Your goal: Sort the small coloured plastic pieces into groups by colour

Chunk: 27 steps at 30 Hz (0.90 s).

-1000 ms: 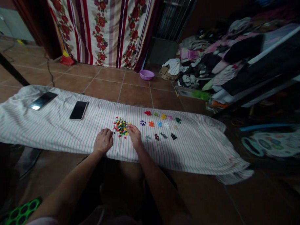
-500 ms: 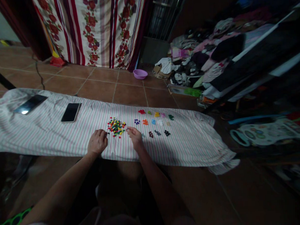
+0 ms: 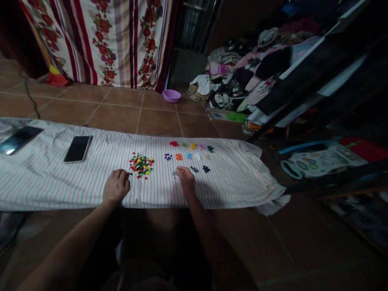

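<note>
The right hand (image 3: 186, 177) is being moved from the mixed pile of coloured pieces (image 3: 141, 165) on the striped cloth (image 3: 160, 193) to the single-colour clusters (image 3: 178, 156), where work is seemingly being shifted; whether any piece is being held in its grip cannot be told.

The bare left forearm (image 3: 78, 243) reaches toward two o'clock, ending in the left hand (image 3: 115, 186), back upward, fingers (image 3: 120, 174) bent. The right forearm (image 3: 211, 234) slants toward eleven o'clock; the right hand (image 3: 186, 177), at three o'clock from the left, has its fingers drawn together. Whether either hand holds anything cannot be made out.
</note>
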Each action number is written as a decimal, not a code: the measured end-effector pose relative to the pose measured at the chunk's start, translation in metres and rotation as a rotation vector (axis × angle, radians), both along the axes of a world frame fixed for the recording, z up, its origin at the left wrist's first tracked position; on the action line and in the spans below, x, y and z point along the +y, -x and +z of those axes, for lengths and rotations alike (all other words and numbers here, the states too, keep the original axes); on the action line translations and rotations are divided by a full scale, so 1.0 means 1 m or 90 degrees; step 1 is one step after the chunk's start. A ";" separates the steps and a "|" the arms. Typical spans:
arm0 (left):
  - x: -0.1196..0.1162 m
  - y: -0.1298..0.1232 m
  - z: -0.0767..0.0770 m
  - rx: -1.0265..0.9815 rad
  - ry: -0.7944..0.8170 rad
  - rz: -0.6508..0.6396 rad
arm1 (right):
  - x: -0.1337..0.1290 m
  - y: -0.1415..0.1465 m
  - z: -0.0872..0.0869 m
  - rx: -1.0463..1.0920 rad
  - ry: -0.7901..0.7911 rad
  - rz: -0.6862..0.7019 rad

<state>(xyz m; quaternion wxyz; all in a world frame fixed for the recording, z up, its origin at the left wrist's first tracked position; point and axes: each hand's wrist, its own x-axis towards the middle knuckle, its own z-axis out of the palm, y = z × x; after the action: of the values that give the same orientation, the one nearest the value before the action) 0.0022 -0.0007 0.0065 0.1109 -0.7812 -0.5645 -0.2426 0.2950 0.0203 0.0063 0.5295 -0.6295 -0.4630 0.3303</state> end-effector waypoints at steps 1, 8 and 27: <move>0.000 0.000 0.000 0.000 -0.002 0.002 | -0.001 -0.007 0.001 -0.012 0.002 -0.017; 0.000 0.000 0.001 -0.011 -0.005 -0.005 | -0.012 -0.058 0.002 -0.213 0.012 -0.147; 0.000 0.000 0.002 -0.024 0.008 -0.012 | -0.003 -0.087 -0.019 -0.524 0.057 -0.126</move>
<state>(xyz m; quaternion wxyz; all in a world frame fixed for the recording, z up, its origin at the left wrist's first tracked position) 0.0023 -0.0004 0.0081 0.0928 -0.7825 -0.5606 -0.2547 0.3821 0.0173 -0.0127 0.3014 -0.7729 -0.5581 0.0187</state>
